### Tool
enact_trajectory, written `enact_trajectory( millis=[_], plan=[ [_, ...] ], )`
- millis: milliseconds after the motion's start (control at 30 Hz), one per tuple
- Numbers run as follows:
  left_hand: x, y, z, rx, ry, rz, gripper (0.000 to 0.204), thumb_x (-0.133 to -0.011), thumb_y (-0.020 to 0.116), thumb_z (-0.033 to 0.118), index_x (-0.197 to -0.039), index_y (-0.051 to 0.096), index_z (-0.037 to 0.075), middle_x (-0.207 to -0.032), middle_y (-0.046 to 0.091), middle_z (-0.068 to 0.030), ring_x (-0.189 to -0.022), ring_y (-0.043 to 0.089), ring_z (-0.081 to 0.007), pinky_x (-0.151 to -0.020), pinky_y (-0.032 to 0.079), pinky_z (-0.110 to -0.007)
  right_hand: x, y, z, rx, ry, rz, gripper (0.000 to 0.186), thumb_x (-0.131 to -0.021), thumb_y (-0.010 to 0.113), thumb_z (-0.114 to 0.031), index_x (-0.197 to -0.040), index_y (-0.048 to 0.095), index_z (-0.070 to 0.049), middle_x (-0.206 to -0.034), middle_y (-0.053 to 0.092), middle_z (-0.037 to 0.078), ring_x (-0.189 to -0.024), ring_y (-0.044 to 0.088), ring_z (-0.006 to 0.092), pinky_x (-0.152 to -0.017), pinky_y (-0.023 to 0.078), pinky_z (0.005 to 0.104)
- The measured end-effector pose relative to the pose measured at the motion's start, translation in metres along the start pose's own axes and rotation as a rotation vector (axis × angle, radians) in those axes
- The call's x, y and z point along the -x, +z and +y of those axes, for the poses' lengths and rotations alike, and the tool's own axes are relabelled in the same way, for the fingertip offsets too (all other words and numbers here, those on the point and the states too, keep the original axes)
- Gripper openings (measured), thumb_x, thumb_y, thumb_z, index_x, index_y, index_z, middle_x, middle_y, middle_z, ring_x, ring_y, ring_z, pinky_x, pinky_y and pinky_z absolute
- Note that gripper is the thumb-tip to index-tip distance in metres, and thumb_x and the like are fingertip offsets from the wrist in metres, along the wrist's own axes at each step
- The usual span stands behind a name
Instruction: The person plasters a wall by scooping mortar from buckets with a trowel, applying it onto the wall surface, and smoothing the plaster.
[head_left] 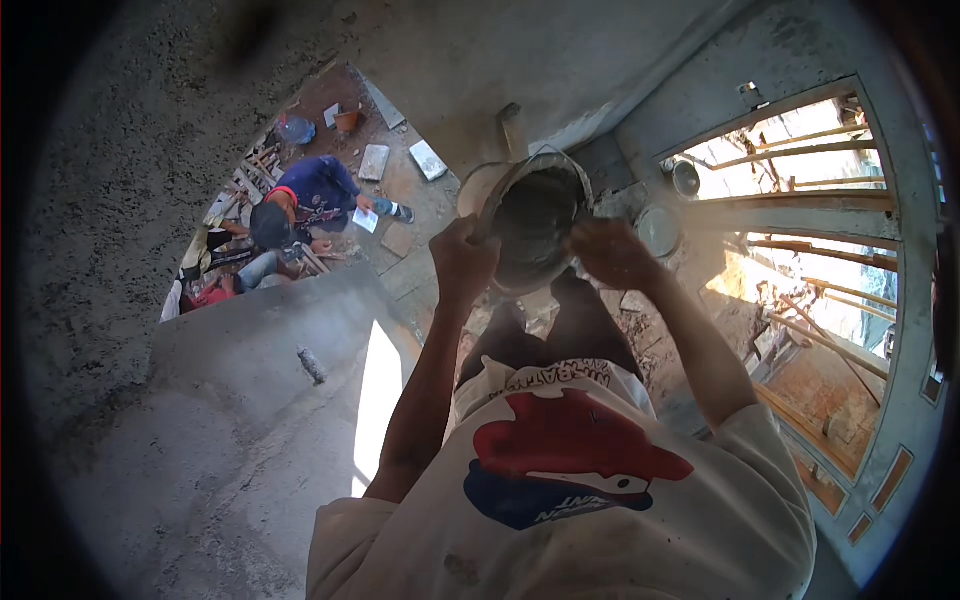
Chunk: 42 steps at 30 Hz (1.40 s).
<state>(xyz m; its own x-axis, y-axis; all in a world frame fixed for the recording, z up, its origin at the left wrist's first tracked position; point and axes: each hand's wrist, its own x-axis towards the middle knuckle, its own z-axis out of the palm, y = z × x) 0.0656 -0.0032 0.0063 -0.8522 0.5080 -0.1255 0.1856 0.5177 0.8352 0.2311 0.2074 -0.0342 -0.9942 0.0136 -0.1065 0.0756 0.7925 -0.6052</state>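
I hold a bucket (pixel 531 225) of wet grey mortar at the middle of the view, above my legs, its wire handle at the far side. My left hand (pixel 467 250) is closed on the bucket's left side. My right hand (pixel 608 248), slightly blurred, is at the right rim with its fingers closed on it. Another pale round container (pixel 472 190) shows partly behind the bucket, and a piece of wood (pixel 512 130) stands just beyond.
A co-worker (pixel 315 190) bends over in an opening at left, near a pot (pixel 348 120), tiles (pixel 428 160) and debris. A plastered wall (pixel 250 350) borders it. Round containers (pixel 657 232) sit at right, beside a framed opening with wooden poles (pixel 820 285).
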Motion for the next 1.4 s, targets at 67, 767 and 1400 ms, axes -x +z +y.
enact_trajectory(
  millis=[67,767,1400],
  plan=[
    [0.004,-0.004,0.012,0.037,-0.032,-0.077,0.02,-0.07,0.067,0.008,-0.086,0.067,-0.004,-0.076,0.067,-0.02,-0.068,0.068,-0.0304,-0.066,0.052,-0.039,0.015,0.063,0.104,-0.17,-0.13,0.277,0.02,-0.088,0.06,-0.016,-0.103,0.063,-0.003,-0.071,0.064,0.011,-0.058,0.063,0.0267,-0.058,0.054,0.0433],
    [0.018,0.015,-0.049,0.687,-0.339,0.082,0.011,-0.078,0.065,0.007,-0.082,0.069,-0.003,-0.071,0.064,-0.0015,-0.064,0.057,-0.0085,-0.058,0.046,-0.027,0.013,-0.018,-0.087,-1.561,0.478,0.046,0.029,-0.101,0.06,-0.033,-0.107,0.063,-0.005,-0.073,0.06,0.005,-0.053,0.056,0.0091,-0.043,0.043,0.0251],
    [0.032,0.008,-0.173,0.969,-0.375,0.596,0.006,-0.076,0.067,0.005,-0.078,0.062,0.002,-0.065,0.051,-0.0016,-0.054,0.044,-0.0113,-0.046,0.032,-0.034,-0.023,-0.618,-0.144,-0.135,-0.441,2.44,0.023,-0.083,0.066,-0.016,-0.094,0.063,0.005,-0.075,0.066,0.015,-0.059,0.067,0.0259,-0.052,0.051,0.0376]
  ],
)
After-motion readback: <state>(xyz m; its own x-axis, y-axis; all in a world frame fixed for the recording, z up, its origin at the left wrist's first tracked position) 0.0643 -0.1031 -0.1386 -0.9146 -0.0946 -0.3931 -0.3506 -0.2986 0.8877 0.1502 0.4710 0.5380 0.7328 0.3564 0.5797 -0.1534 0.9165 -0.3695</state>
